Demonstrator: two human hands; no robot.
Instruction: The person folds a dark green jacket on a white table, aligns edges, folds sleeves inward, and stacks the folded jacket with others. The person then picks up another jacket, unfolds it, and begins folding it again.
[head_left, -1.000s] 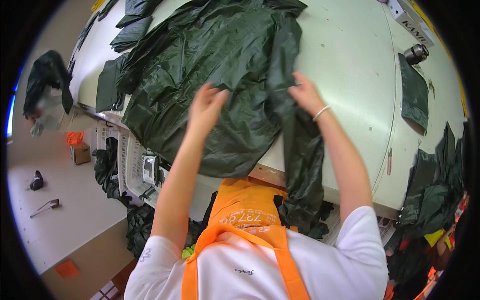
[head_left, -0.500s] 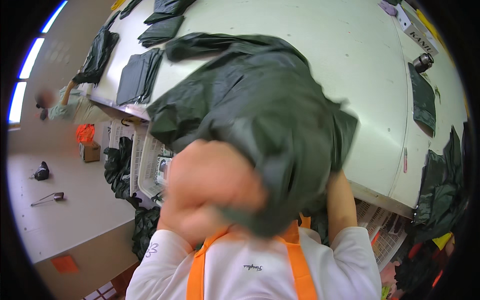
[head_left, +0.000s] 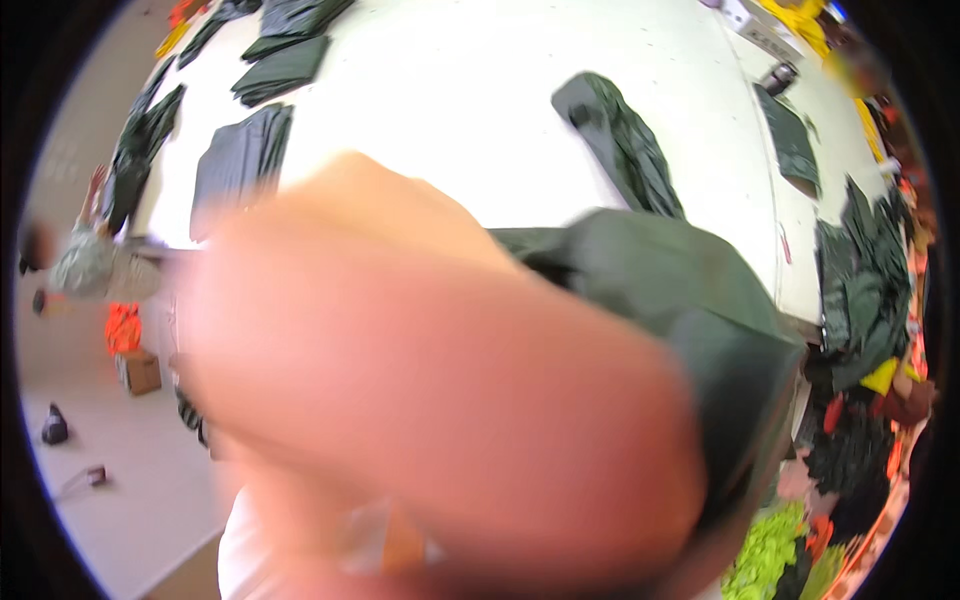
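Right up at the lens, a huge blurred arm or hand (head_left: 430,400) fills the middle of the view, far too close and smeared to say which hand it is, and I cannot tell whether its grip is spread, pressed together or pinching anything. No second hand can be made out at all. Just beyond it on the right, touching or wrapped against that limb, bunches the dark green, glossy, thin-fabric garment (head_left: 690,300), lifted well up off the surface toward the head. It looks like cloth being swung or pulled up high. To my eye the step goes best if the fabric is held by an edge or seam and not by a wad, and kept low enough that the view of the work stays open.

Below, a sliver of white shirt with a flash of orange (head_left: 390,540) shows at the bottom edge. Past that spreads the long white desk (head_left: 450,110), and on it a narrow dark green folded strip of the same cloth (head_left: 620,140) lies slanted, apart from the lifted piece. Further left sit flat dark green folded pieces (head_left: 240,155) in a row. At the far right edge, heaps of dark green cloth (head_left: 860,280) hang off the desk side. Far left, another person (head_left: 90,265) stands on the floor.
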